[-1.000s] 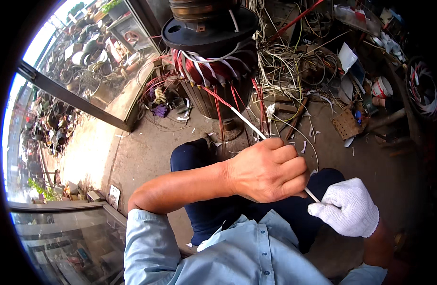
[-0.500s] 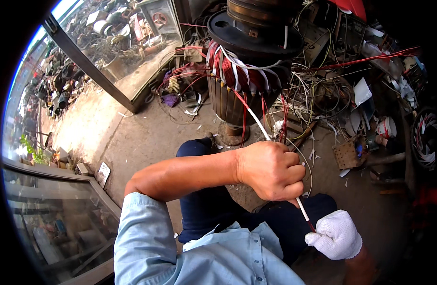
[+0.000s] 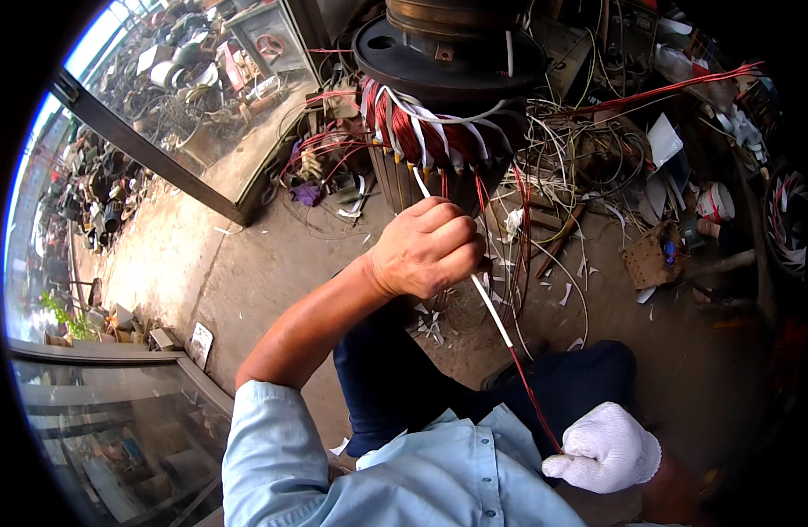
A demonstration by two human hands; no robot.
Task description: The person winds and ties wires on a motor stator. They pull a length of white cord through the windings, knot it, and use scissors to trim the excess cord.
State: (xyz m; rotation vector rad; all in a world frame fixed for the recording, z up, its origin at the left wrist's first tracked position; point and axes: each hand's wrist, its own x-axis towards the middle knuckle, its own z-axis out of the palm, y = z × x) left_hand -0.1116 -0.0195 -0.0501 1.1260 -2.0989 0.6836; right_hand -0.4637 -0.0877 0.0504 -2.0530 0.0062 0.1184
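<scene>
My bare left hand point(image 3: 432, 248) is closed around a white insulating sleeve point(image 3: 492, 309). The sleeve runs over red winding wires point(image 3: 533, 402), its upper end at the underside of the coils. In a white knitted glove, my right hand point(image 3: 604, 448) pinches the lower part of those wires, which stretch taut between both hands. Ahead stands a large motor rotor point(image 3: 395, 183) on end, its red coils point(image 3: 404, 127) laced with white tape below a black disc point(image 3: 448, 66). Other red leads point(image 3: 520, 255) hang down from the coils. My left hand covers part of the rotor's lower body.
Tangled cables point(image 3: 597, 158) and a rusty perforated metal box point(image 3: 650, 256) lie to the right. Paper scraps point(image 3: 566, 294) are strewn over the concrete floor. A glass door frame point(image 3: 149, 158) stands at the left, with scrap piled outside. My knees flank the space before the rotor.
My left hand has moved up and left toward the coils, and the sleeve has slid up the wires with it. More red wire shows above my right hand, which has shifted slightly down and left.
</scene>
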